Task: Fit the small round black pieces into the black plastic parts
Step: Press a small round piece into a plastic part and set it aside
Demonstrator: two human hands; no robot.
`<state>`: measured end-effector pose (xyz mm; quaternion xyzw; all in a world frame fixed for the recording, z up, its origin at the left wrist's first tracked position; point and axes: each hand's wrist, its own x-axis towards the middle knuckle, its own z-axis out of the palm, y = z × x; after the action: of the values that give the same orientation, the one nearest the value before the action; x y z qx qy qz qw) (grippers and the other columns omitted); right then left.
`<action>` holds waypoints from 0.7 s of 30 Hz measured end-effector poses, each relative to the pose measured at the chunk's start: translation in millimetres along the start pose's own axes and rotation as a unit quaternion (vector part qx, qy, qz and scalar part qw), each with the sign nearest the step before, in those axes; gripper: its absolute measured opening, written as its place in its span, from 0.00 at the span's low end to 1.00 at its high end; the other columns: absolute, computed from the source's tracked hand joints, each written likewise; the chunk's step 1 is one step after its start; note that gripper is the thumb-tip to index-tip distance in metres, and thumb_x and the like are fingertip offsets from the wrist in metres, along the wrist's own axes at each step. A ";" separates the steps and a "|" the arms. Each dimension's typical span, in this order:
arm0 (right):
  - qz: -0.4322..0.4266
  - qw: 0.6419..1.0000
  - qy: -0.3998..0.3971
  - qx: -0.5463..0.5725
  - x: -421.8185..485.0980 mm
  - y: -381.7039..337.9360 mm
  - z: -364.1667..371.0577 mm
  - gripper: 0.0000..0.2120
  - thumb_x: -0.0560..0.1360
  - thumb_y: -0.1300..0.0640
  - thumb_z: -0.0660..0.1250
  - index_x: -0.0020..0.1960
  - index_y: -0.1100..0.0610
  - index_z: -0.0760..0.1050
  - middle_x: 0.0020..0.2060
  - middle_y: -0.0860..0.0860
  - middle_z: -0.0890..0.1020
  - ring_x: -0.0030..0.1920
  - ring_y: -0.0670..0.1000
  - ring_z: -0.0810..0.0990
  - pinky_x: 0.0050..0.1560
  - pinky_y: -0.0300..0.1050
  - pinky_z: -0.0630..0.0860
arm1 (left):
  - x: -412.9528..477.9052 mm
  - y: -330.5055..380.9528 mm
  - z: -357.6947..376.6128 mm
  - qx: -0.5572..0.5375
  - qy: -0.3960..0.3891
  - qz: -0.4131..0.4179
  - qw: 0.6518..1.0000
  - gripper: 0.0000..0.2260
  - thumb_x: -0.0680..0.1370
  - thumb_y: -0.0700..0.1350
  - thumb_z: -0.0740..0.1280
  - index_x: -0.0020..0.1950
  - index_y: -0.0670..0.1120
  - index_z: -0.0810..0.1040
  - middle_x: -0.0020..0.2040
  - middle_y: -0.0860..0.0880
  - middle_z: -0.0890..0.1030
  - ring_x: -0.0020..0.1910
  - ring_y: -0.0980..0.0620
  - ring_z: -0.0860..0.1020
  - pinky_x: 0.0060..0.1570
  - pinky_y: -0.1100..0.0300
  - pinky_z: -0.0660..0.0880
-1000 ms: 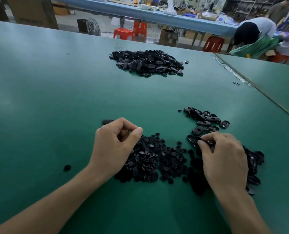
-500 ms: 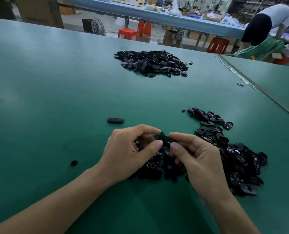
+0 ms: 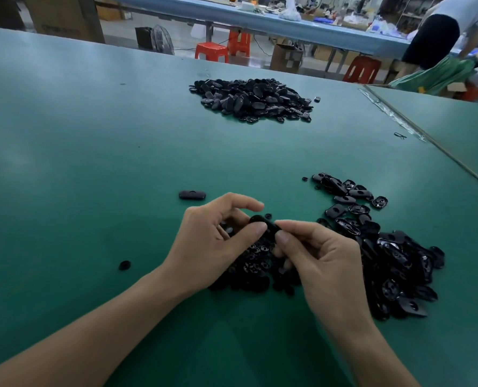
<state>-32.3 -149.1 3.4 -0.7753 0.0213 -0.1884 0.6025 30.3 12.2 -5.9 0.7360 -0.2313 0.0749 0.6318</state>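
Observation:
My left hand (image 3: pixel 212 244) and my right hand (image 3: pixel 318 258) meet above a heap of small round black pieces (image 3: pixel 256 261). Both pinch one black oval plastic part (image 3: pixel 268 226) between thumb and fingers, just above the heap. Whether a round piece sits in the part is hidden by my fingers. A loose pile of black plastic parts (image 3: pixel 385 247) lies to the right of my right hand. One single black part (image 3: pixel 192 195) lies on the table beyond my left hand. A stray round piece (image 3: pixel 124 265) sits to the left.
A big pile of black parts (image 3: pixel 253 99) lies far across the green table (image 3: pixel 92 152). A second table (image 3: pixel 455 129) joins on the right along a seam. Red stools (image 3: pixel 211 51), boxes and a bending person (image 3: pixel 438 37) are beyond the far edge.
My right hand has left the pile of parts on the right with one part and moved left to my left hand. Both hands now pinch that part over the round pieces.

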 end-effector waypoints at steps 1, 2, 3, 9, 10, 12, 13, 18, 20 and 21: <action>-0.018 0.999 0.014 -0.040 -0.6 0.3 0.1 0.09 0.76 0.60 0.72 0.48 0.46 0.85 0.37 0.47 0.86 0.38 0.44 0.83 0.40 0.35 0.78 | 0.6 -0.3 0.0 0.004 0.003 0.000 1.000 0.10 0.73 0.47 0.73 0.51 0.58 0.82 0.35 0.58 0.81 0.26 0.61 0.70 0.28 0.69 0.67; -0.041 0.994 0.026 -0.095 -1.2 0.8 0.2 0.09 0.75 0.59 0.73 0.50 0.46 0.85 0.39 0.44 0.85 0.40 0.42 0.83 0.43 0.32 0.76 | 1.2 -0.9 -0.3 0.007 0.011 -0.002 1.000 0.10 0.73 0.47 0.73 0.52 0.59 0.82 0.36 0.58 0.81 0.27 0.60 0.71 0.29 0.67 0.69; -0.063 0.985 0.032 -0.154 -2.1 0.9 0.6 0.09 0.75 0.58 0.73 0.53 0.47 0.84 0.41 0.42 0.84 0.43 0.41 0.82 0.45 0.30 0.75 | 2.6 -2.0 -0.7 0.009 0.024 -0.006 1.000 0.10 0.73 0.47 0.72 0.52 0.59 0.83 0.37 0.57 0.82 0.29 0.59 0.74 0.30 0.65 0.71; -0.096 0.920 -0.062 -0.376 -5.9 3.5 2.1 0.12 0.74 0.47 0.72 0.56 0.49 0.83 0.44 0.39 0.76 0.50 0.43 0.71 0.51 0.37 0.69 | 5.9 -7.0 -5.3 0.010 0.102 -0.021 0.994 0.09 0.76 0.42 0.74 0.47 0.57 0.84 0.39 0.57 0.85 0.35 0.54 0.82 0.33 0.59 0.80; -0.097 0.912 -0.073 -0.391 -6.0 3.3 2.9 0.14 0.74 0.46 0.71 0.57 0.48 0.83 0.44 0.39 0.75 0.50 0.43 0.69 0.51 0.36 0.67 | 5.7 -7.0 -5.5 0.003 0.105 -0.020 0.994 0.10 0.76 0.41 0.74 0.46 0.58 0.84 0.39 0.56 0.85 0.34 0.54 0.82 0.32 0.62 0.79; -0.096 0.904 -0.084 -0.408 -6.0 2.2 5.9 0.14 0.75 0.44 0.70 0.58 0.48 0.82 0.45 0.39 0.74 0.51 0.43 0.68 0.52 0.36 0.67 | 5.7 -7.0 -4.8 -0.013 0.111 -0.019 0.994 0.11 0.76 0.40 0.74 0.46 0.58 0.84 0.39 0.56 0.85 0.34 0.54 0.82 0.32 0.65 0.78; -0.095 0.903 -0.086 -0.409 -5.8 1.8 7.6 0.13 0.76 0.45 0.69 0.58 0.48 0.82 0.45 0.39 0.74 0.51 0.44 0.68 0.52 0.36 0.67 | 6.0 -7.5 -4.4 -0.018 0.114 -0.019 0.993 0.11 0.75 0.40 0.75 0.46 0.58 0.85 0.39 0.56 0.86 0.34 0.55 0.82 0.33 0.65 0.79; -0.087 0.907 -0.086 -0.404 -4.9 -0.2 11.6 0.08 0.78 0.50 0.68 0.54 0.48 0.83 0.45 0.41 0.78 0.49 0.45 0.71 0.51 0.36 0.68 | 5.9 -10.8 -3.6 -0.043 0.121 -0.023 0.991 0.12 0.74 0.39 0.76 0.48 0.57 0.85 0.41 0.55 0.87 0.38 0.54 0.85 0.40 0.61 0.81; -0.087 0.903 -0.089 -0.411 -4.7 -0.5 12.0 0.07 0.78 0.50 0.68 0.54 0.48 0.83 0.45 0.42 0.79 0.49 0.46 0.72 0.52 0.38 0.70 | 6.1 -11.5 -3.8 -0.043 0.123 -0.024 0.991 0.12 0.74 0.39 0.76 0.49 0.57 0.85 0.41 0.54 0.87 0.38 0.54 0.85 0.39 0.62 0.81; -0.086 0.901 -0.090 -0.415 -4.3 -0.5 12.2 0.07 0.78 0.50 0.68 0.54 0.48 0.82 0.45 0.43 0.79 0.49 0.46 0.72 0.52 0.38 0.70 | 6.4 -12.0 -3.7 -0.044 0.124 -0.026 0.991 0.11 0.74 0.40 0.76 0.48 0.57 0.85 0.41 0.54 0.87 0.38 0.53 0.85 0.40 0.62 0.81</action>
<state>-32.6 -136.5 0.2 -0.9675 -0.0235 -0.1424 0.2075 41.9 15.3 -13.3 0.6979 -0.1351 0.1390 0.6895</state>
